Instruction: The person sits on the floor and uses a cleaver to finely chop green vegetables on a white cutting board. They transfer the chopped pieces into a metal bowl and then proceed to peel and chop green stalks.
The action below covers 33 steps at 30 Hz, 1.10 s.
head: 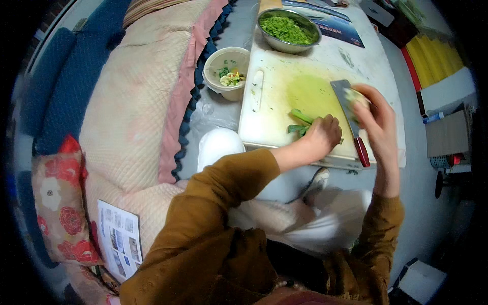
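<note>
A white plastic cutting board (267,118), stained green, lies at the near end of the table. My left hand (324,135) is curled over a green vegetable stalk (301,115) and a dark green leaf piece (296,129) at the board's near edge. In my right hand (377,110) is a pale green vegetable piece (356,97), blurred, held over the cleaver's blade. The cleaver (347,108) lies on the right of the board, its dark red handle (361,152) pointing toward me; neither hand grips that handle.
Beyond the board stands a steel bowl (289,30) of chopped greens. A lined waste bin (227,72) with scraps sits left of the table, near a white rounded stool (221,146). A quilted sofa (133,87) runs along the left. A printed poster (335,30) lies on the table.
</note>
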Available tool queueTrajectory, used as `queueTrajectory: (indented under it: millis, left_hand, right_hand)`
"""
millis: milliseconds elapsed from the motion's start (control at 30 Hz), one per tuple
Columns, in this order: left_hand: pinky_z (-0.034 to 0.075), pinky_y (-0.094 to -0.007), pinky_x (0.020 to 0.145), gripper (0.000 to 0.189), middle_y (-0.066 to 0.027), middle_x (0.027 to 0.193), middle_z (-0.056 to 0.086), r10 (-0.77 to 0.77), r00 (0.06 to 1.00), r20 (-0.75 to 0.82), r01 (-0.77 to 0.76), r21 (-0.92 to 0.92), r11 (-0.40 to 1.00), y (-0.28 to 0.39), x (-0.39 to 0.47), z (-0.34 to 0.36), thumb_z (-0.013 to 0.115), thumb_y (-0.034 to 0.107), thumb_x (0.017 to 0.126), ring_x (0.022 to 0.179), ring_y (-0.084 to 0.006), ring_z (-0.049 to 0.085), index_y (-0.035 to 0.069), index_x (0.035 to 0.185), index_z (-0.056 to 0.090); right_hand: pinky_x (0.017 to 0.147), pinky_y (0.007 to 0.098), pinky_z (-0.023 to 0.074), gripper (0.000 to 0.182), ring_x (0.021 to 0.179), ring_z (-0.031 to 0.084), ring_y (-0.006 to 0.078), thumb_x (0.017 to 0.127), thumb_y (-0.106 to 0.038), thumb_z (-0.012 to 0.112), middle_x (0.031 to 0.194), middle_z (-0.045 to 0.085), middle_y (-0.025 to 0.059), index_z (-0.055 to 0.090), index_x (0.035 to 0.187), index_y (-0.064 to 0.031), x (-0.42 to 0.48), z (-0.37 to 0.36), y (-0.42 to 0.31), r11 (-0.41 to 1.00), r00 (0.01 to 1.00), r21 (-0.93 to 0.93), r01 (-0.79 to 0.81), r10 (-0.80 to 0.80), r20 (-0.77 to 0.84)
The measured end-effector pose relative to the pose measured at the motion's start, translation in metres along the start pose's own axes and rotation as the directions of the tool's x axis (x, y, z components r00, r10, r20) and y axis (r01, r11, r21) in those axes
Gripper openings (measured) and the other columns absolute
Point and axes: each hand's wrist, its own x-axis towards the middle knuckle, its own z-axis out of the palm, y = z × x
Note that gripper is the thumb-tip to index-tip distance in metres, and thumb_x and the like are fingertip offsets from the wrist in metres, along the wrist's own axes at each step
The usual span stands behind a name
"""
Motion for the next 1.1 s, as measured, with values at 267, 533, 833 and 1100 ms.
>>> queueTrajectory:
  millis: [267, 533, 833, 1100]
  left_hand:
    - [0.041, -0.0364, 0.100, 0.032, -0.0115, 0.123, 0.055, -0.183, 0.974, -0.133, -0.053, -0.920, 0.388, -0.015, -0.002, 0.046, 0.058, 0.016, 0.093, 0.118, -0.0216, 0.050, 0.007, 0.123, 0.054]
    - [0.036, -0.0357, 0.109, 0.040, -0.0104, 0.135, 0.050, -0.248, 0.968, -0.033, -0.027, -0.999, 0.028, -0.017, -0.002, 0.063, 0.055, 0.015, 0.097, 0.127, -0.0203, 0.045, 0.005, 0.135, 0.047]
    - [0.049, -0.0435, 0.073, 0.014, -0.0140, 0.084, 0.063, 0.046, 0.992, 0.115, -0.028, -0.154, 0.988, -0.036, 0.021, 0.030, 0.066, 0.019, 0.079, 0.082, -0.0303, 0.063, 0.006, 0.083, 0.065]
    - [0.047, -0.0443, 0.085, 0.041, -0.0158, 0.106, 0.058, 0.128, 0.972, 0.198, -0.119, -0.056, 0.991, -0.038, 0.059, 0.032, 0.064, 0.029, 0.090, 0.100, -0.0344, 0.058, 0.007, 0.123, 0.057]
  right_hand:
    - [0.089, 0.0401, 0.0501, 0.044, 0.098, 0.064, 0.0356, 0.085, -0.028, 0.067, 0.108, 0.065, 0.0212, 0.063, 0.117, 0.0022, 0.175, 0.188, 0.037, 0.925, 0.943, -0.224, 0.308, -0.267, 0.198]
    - [0.097, 0.0431, 0.0465, 0.043, 0.116, 0.056, 0.0385, 0.085, -0.022, 0.068, 0.128, 0.056, 0.0227, 0.061, 0.122, -0.0021, 0.177, 0.193, 0.043, 0.816, 0.879, -0.327, 0.476, -0.441, 0.179]
    - [0.078, 0.0347, 0.0560, 0.033, 0.098, 0.065, 0.0238, 0.087, -0.014, 0.067, 0.122, 0.061, 0.0106, 0.063, 0.118, -0.0059, -0.048, -0.055, 0.066, 0.877, 0.980, -0.480, 0.027, -0.117, -0.159]
    - [0.080, 0.0379, 0.0548, 0.038, 0.092, 0.069, 0.0290, 0.085, -0.025, 0.070, 0.111, 0.067, 0.0171, 0.067, 0.117, -0.0049, -0.330, -0.193, 0.167, 0.433, 0.533, -0.346, -0.833, 0.458, -0.711]
